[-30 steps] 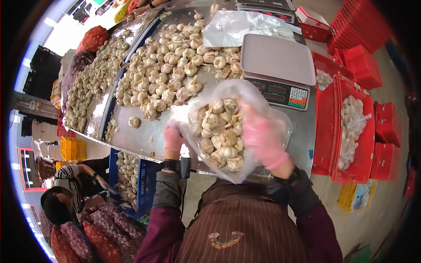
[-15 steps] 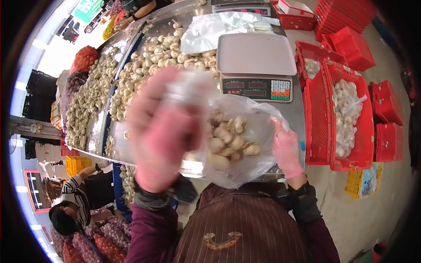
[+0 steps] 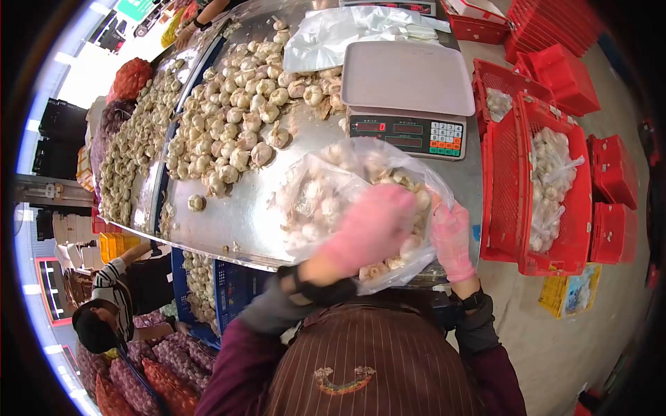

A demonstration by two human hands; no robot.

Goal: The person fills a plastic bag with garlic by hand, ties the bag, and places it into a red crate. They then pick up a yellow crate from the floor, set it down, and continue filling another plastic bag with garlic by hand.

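Observation:
My right hand (image 3: 452, 239), in a pink glove, pinches the rim of a clear plastic bag (image 3: 421, 267) at its right side. Garlic bulbs (image 3: 374, 270) fill much of the bag, which rests at the metal table's front edge. My left hand (image 3: 374, 229), also pink-gloved, lies over the bag's middle and is smeared by motion, so I cannot tell what its fingers hold. Left of that hand, more bulbs show through cloudy plastic (image 3: 309, 201). Directly behind the bag stands a digital scale (image 3: 408, 78) with a bare grey pan.
A heap of loose garlic (image 3: 236, 118) covers the table's left part. Plastic bags (image 3: 347, 35) lie behind the scale. Red crates (image 3: 506, 201), one with bagged garlic (image 3: 548, 187), stand at the right. A person in a striped top (image 3: 114, 298) is at lower left, by mesh sacks (image 3: 166, 367).
My left hand has come down and right, from above the table to over the bag. More bulbs now show in the plastic. My right hand keeps its grip on the rim.

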